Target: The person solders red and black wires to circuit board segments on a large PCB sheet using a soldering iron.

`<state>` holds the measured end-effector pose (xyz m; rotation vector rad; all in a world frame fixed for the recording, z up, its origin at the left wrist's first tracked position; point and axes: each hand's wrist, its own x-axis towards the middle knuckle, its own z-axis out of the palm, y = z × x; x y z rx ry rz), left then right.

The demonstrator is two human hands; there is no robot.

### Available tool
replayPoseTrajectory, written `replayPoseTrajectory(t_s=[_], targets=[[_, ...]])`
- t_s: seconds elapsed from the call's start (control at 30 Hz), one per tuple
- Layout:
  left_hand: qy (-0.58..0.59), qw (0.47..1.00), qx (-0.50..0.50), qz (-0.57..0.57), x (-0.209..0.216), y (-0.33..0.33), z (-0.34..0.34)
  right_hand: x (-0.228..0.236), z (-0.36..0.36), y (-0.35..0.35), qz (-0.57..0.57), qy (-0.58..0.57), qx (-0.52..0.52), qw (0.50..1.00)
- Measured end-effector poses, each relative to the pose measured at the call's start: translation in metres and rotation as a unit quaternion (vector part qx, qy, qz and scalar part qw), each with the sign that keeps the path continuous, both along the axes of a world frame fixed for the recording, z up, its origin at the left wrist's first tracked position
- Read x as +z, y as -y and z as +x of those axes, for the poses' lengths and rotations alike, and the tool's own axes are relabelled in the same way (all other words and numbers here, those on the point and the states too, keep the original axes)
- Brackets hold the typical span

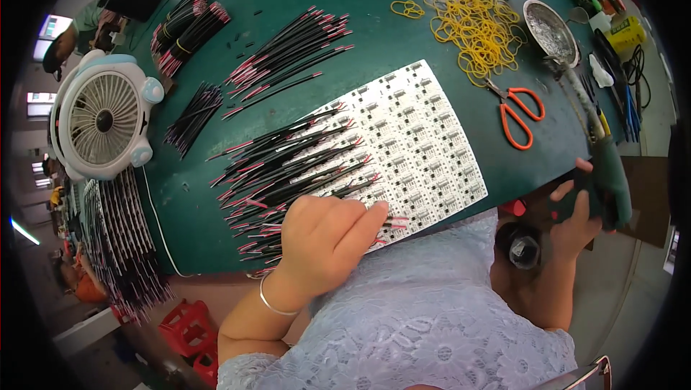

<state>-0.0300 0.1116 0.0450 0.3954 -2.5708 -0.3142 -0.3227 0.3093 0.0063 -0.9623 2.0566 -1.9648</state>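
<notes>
My left hand (324,242) is closed, thumb and fingertips pressed together over the lower edge of a white circuit board panel (421,120). Wire ends show by its fingertips, and what it pinches is mostly hidden. Many black wires (288,160) with red and pale ends lie across the panel's left part. At the right, below the table edge, my right hand (574,224) has its fingers apart, one with a dark band round it. Close beside it is the green handle (612,185) of a long tool, whose shaft runs up to a metal dish (551,30). Contact with the handle is unclear.
Orange-handled scissors (520,116) lie right of the panel, below a heap of yellow rubber bands (471,26). More wire bundles (191,26) lie at the far left. A white-and-blue fan (104,120) stands at the left edge. Red stools (188,329) are below the table.
</notes>
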Motion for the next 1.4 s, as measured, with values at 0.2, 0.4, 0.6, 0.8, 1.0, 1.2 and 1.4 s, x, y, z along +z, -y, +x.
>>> replayPoseTrajectory(t_s=[0.2, 0.4, 0.6, 0.8, 1.0, 1.2, 1.4], targets=[[0.062, 0.992, 0.056, 0.095, -0.004, -0.004, 0.007, 0.001, 0.054, -0.016, -0.006, 0.124, 0.170, 0.978], [0.053, 0.993, 0.084, 0.066, -0.034, -0.011, 0.007, -0.012, 0.082, -0.050, 0.155, 0.206, 0.278, 0.925], [0.099, 0.989, 0.081, 0.067, -0.035, -0.011, 0.004, -0.004, 0.082, -0.037, 0.202, 0.078, 0.339, 0.915], [0.025, 0.993, 0.092, 0.074, -0.037, -0.010, 0.000, -0.009, 0.088, -0.038, 0.177, 0.117, 0.312, 0.926], [0.093, 0.985, 0.075, 0.126, -0.030, -0.012, 0.004, -0.006, 0.084, -0.036, 0.195, 0.110, 0.309, 0.924], [0.036, 0.992, 0.063, 0.104, -0.037, -0.011, 0.000, -0.007, 0.083, -0.025, 0.209, 0.013, 0.354, 0.911], [0.052, 0.994, 0.048, 0.088, -0.039, -0.009, 0.000, 0.006, 0.083, -0.019, 0.240, 0.069, 0.351, 0.903]])
